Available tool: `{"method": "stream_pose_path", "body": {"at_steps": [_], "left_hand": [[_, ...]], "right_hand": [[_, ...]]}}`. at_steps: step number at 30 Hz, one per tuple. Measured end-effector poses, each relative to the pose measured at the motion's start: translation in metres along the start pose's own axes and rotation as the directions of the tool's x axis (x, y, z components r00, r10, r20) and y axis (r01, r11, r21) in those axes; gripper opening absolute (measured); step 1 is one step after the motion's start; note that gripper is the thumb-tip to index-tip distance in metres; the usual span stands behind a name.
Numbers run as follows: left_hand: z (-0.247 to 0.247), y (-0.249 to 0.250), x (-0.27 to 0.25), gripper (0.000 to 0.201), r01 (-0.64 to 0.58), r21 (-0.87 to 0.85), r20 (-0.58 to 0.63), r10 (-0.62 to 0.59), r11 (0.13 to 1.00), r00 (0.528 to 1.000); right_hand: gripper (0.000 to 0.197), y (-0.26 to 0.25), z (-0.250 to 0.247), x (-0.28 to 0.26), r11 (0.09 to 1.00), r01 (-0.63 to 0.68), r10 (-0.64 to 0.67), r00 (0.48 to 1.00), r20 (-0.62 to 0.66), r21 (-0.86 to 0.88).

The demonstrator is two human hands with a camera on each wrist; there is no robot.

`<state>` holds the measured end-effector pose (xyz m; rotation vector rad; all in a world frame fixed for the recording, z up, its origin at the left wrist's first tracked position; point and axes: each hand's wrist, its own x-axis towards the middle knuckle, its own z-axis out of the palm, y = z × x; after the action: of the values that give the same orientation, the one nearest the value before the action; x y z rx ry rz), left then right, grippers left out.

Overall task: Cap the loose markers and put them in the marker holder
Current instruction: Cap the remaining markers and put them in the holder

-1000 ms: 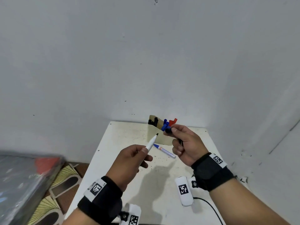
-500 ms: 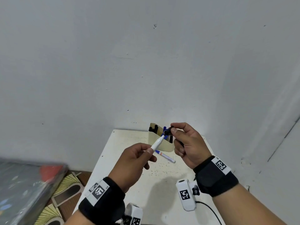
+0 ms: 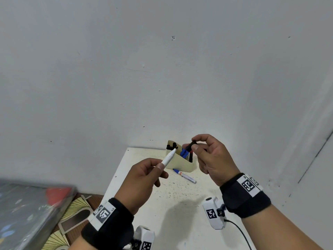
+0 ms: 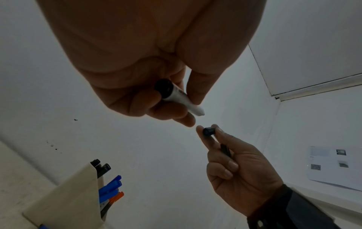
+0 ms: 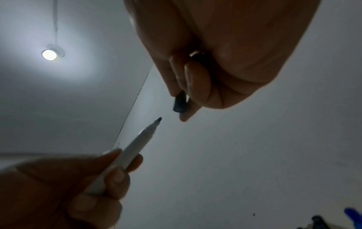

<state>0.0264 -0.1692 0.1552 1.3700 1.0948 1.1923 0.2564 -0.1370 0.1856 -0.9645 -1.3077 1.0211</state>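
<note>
My left hand holds an uncapped white marker with a black tip, pointing up and to the right. In the left wrist view the marker lies between thumb and fingers. My right hand pinches a black cap between thumb and forefinger, a short gap from the tip. From the right wrist, the cap sits just above the marker's tip. A cream marker holder with black, blue and red markers stands at the table's back edge. A blue uncapped marker lies in front of it.
The white speckled table stands in a corner between grey walls. A cable runs from the right wrist camera. A blurred grey object with a red patch and a patterned floor lie to the left.
Both hands have risen a little. The marker's tip and the black cap came close together at half a second ago and now stand slightly apart again.
</note>
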Motion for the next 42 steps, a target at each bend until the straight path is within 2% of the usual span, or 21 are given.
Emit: {"method": "stream_pose_path", "body": {"at_steps": [4, 8, 14, 19, 24, 31, 35, 42], "left_hand": [[0.001, 0.002, -0.001, 0.014, -0.022, 0.004, 0.017, 0.022, 1.0, 1.0], [0.002, 0.005, -0.001, 0.015, -0.039, 0.003, 0.037, 0.039, 0.999, 0.999], [0.004, 0.007, -0.002, 0.015, -0.06, 0.009, 0.043, 0.059, 0.998, 0.997], [0.003, 0.005, -0.002, 0.014, -0.068, 0.011, 0.048, 0.068, 0.998, 0.997], [0.004, 0.003, -0.001, 0.014, -0.077, 0.01, 0.052, 0.076, 0.997, 0.996], [0.007, 0.002, 0.0, 0.016, -0.084, 0.015, 0.065, 0.083, 0.996, 0.994], [0.009, 0.001, 0.0, 0.019, -0.092, 0.054, 0.058, 0.088, 0.994, 0.994], [0.006, -0.003, -0.001, 0.017, -0.146, 0.107, 0.094, 0.136, 0.983, 0.986]], "right_hand": [[0.028, -0.003, -0.002, -0.004, 0.985, 0.098, -0.093, 0.995, 0.04, -0.145], [0.035, -0.003, -0.001, -0.004, 0.991, 0.108, -0.103, 0.992, 0.067, -0.082], [0.031, -0.004, -0.003, -0.005, 0.991, 0.101, -0.093, 0.992, 0.091, -0.093], [0.016, -0.003, -0.007, -0.005, 0.991, 0.054, -0.046, 0.997, 0.061, -0.122], [0.012, -0.003, -0.011, -0.004, 0.979, 0.08, -0.065, 0.994, 0.088, -0.185], [0.017, -0.006, -0.015, 0.0, 0.986, 0.093, -0.072, 0.987, 0.143, -0.142], [0.016, -0.008, -0.016, -0.001, 0.966, 0.123, -0.073, 0.974, 0.215, -0.229], [0.006, -0.01, -0.021, 0.0, 0.964, 0.088, -0.036, 0.978, 0.207, -0.249]]}}
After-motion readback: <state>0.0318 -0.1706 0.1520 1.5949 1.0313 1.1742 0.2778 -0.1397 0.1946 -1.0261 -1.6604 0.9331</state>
